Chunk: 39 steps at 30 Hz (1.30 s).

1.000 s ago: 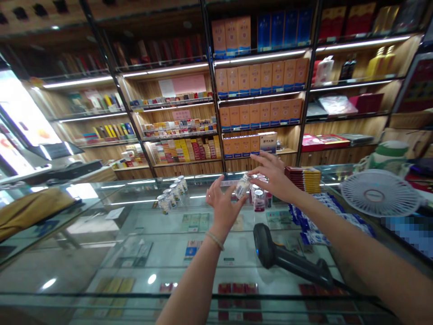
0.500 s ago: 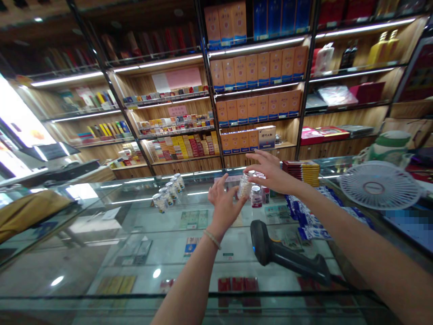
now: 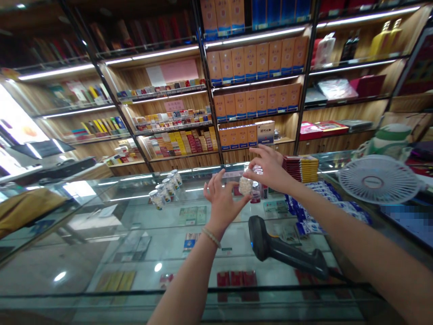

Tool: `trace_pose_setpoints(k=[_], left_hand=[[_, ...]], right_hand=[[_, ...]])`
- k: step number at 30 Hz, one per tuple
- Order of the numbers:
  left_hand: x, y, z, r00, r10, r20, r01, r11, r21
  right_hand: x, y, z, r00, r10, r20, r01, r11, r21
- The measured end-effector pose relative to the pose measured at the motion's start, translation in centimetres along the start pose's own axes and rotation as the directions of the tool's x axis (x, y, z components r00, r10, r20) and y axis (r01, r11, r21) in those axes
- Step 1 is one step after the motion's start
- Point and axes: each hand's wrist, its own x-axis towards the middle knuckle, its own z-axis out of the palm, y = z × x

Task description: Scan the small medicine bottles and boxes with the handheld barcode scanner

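A small clear jar of white pieces [image 3: 245, 186] is held tilted above the glass counter, between my two hands. My left hand [image 3: 221, 201] has its thumb and forefinger around the lower part of the jar, its other fingers raised. From the right, my right hand [image 3: 267, 167] pinches the jar near its top. Just behind them stands a small jar with dark pink contents [image 3: 255, 193], partly covered by the held one. Several more small jars [image 3: 165, 189] stand in a slanted row on the counter to the left of my hands.
A black barcode scanner [image 3: 286, 250] lies on the glass counter [image 3: 203, 266] close to my right forearm. Blue-and-white packets [image 3: 314, 203], stacked red-and-yellow packs [image 3: 301, 168] and a white fan [image 3: 377, 180] are at the right. Stocked shelves [image 3: 253, 99] line the back.
The jar has turned, so its white contents face me more. My right hand has shifted slightly and its fingers now pinch near the jar's top. The view has moved a little.
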Motion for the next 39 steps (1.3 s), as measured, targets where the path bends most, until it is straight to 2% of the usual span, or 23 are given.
trace_pose_setpoints(k=[9,13,17,22,26,29,35,39], left_hand=[[-0.1,0.3,0.2,0.999,-0.033,0.014,0.033,0.999,0.002],[-0.1,0.3,0.2,1.000,-0.027,0.009,0.027,1.000,-0.015],[0.1,0.0,0.0,1.000,-0.024,0.017,0.024,1.000,-0.004],[0.3,-1.2,0.1,0.996,-0.008,0.094,0.007,1.000,0.012],[0.2,-2.7,0.7,0.979,0.093,0.180,-0.096,0.995,0.006],[0.0,-3.3,1.1,0.960,0.118,0.255,-0.126,0.992,0.012],[-0.2,-4.0,1.6,0.920,0.126,0.371,-0.148,0.988,0.031],[-0.6,-4.8,2.3,0.908,0.126,0.400,-0.153,0.988,0.036]], right_hand=[[-0.5,-0.6,1.3,0.996,0.035,-0.079,-0.034,0.999,0.011],[-0.5,-0.4,1.7,0.998,0.011,-0.068,-0.012,1.000,-0.010],[-0.6,-0.2,1.7,0.999,-0.037,-0.004,0.037,0.999,-0.034],[-0.7,-0.4,1.5,0.993,-0.094,0.077,0.099,0.993,-0.066],[-1.0,-0.7,1.5,0.985,-0.124,0.119,0.137,0.985,-0.103],[-1.3,-0.7,1.7,0.980,-0.135,0.148,0.153,0.982,-0.115],[-2.2,-0.9,3.1,0.978,-0.169,0.125,0.185,0.974,-0.130],[-2.8,-1.1,4.2,0.969,-0.214,0.126,0.234,0.956,-0.175]])
